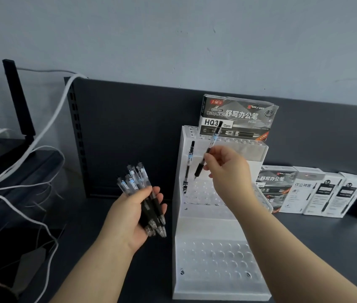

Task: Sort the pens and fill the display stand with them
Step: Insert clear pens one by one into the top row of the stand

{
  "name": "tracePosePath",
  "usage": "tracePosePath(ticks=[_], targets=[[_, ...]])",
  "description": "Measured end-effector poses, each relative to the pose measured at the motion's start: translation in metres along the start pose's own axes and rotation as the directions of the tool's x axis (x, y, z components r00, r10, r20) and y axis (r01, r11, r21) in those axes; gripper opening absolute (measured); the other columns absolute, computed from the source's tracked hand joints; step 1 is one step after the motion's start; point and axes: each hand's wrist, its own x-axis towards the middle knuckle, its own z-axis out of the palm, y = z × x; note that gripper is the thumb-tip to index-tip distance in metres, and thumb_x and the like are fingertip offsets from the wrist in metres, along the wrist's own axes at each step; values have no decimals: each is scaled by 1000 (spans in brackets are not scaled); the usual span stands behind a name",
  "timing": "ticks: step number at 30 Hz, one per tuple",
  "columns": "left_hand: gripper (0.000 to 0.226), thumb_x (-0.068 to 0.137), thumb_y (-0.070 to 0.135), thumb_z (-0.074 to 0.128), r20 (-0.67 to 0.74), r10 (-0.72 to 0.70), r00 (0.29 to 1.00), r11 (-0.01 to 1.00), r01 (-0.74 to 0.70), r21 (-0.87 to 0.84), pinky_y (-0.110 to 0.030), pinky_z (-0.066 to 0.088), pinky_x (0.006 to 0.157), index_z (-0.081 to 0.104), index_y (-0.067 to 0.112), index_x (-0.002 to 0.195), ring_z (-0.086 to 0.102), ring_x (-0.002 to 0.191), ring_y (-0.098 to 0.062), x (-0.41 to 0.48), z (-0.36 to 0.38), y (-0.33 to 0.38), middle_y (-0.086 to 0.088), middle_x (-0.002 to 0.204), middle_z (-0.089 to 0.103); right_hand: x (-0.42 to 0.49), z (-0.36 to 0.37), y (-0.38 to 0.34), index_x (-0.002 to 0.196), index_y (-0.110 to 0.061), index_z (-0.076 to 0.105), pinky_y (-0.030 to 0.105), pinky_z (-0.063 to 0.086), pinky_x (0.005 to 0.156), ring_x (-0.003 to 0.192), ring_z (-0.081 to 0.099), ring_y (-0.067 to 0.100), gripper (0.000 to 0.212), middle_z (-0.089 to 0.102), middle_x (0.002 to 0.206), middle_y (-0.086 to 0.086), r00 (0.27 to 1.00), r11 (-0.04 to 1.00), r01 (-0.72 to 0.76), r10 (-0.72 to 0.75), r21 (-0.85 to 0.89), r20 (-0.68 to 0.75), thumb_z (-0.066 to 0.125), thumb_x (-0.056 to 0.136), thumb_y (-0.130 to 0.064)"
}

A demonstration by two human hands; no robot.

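Observation:
A clear acrylic display stand [208,224] with stepped tiers of round holes stands on the dark table. One black pen [188,165] stands upright in a hole at the left of its middle tier. My right hand [225,169] pinches a single black pen [208,153], tilted with its tip down just above the middle tier's holes, to the right of the standing pen. To the left of the stand, my left hand [133,213] grips a bundle of several black pens [144,195], tips pointing down to the right.
A pen box [238,117] stands on the stand's top tier. More pen boxes [310,191] lie in a row at the right against the dark back panel [129,127]. White cables [20,171] and dark equipment crowd the left side.

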Motion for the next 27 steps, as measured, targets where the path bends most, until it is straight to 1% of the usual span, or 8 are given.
tracePosePath(ticks=[4,7,9,13,16,20,24,27], targets=[[11,90,6,57,-1,9,1000,1000,-9,12,-35,54,61,62,7,100,66,76,-17,1,0,0,-9,87,68,2,1,1,105,-17,63,30,52,71,76,63,15,16,67,80,-4,1000,998,16,-14,-64,18,55,92,-18],[16,89,4,58,1,12,1000,999,-12,32,-35,54,62,63,5,103,66,77,-18,2,-1,-2,-9,87,68,3,3,2,107,-16,63,33,54,73,79,65,17,18,68,82,-1,1000,997,23,-22,-67,13,55,91,-18],[19,88,3,58,21,8,1000,999,-9,41,-36,54,64,63,5,106,66,79,-19,0,0,-1,-9,88,68,1,3,3,107,-16,63,31,53,71,78,64,16,18,68,83,-1,1000,997,15,-14,-74,22,55,92,-19],[24,87,3,59,42,35,999,998,-38,57,-37,54,66,62,4,111,66,81,-20,-2,2,-2,-9,90,69,-1,7,8,99,-17,66,24,47,63,71,60,12,13,64,77,-7,989,975,6,27,-224,146,55,91,-18],[26,87,2,59,60,39,997,997,-43,69,-37,55,67,61,4,113,67,80,-19,-5,2,-3,-8,88,70,-4,8,9,97,-15,67,24,43,64,69,54,14,14,62,78,-6,979,946,47,20,-320,203,55,90,-18],[26,87,3,60,64,35,997,996,-40,81,-37,55,68,62,4,112,68,80,-19,-8,1,-5,-7,88,72,-5,8,7,98,-11,66,27,46,66,70,53,16,15,61,79,-3,978,927,92,-15,-365,209,54,90,-17],[24,86,4,61,75,24,997,997,-30,78,-38,56,72,64,6,110,69,82,-19,-13,4,-4,-7,88,73,-5,7,6,98,-12,67,28,48,69,72,54,15,15,64,83,0,981,928,72,0,-367,193,55,90,-17],[20,85,4,62,72,8,997,996,-14,86,-39,56,75,67,5,104,67,83,-19,-16,4,-5,-6,87,73,-9,4,6,103,-13,64,20,41,68,77,55,12,17,66,89,-2,989,943,33,17,-331,146,60,89,-21]])
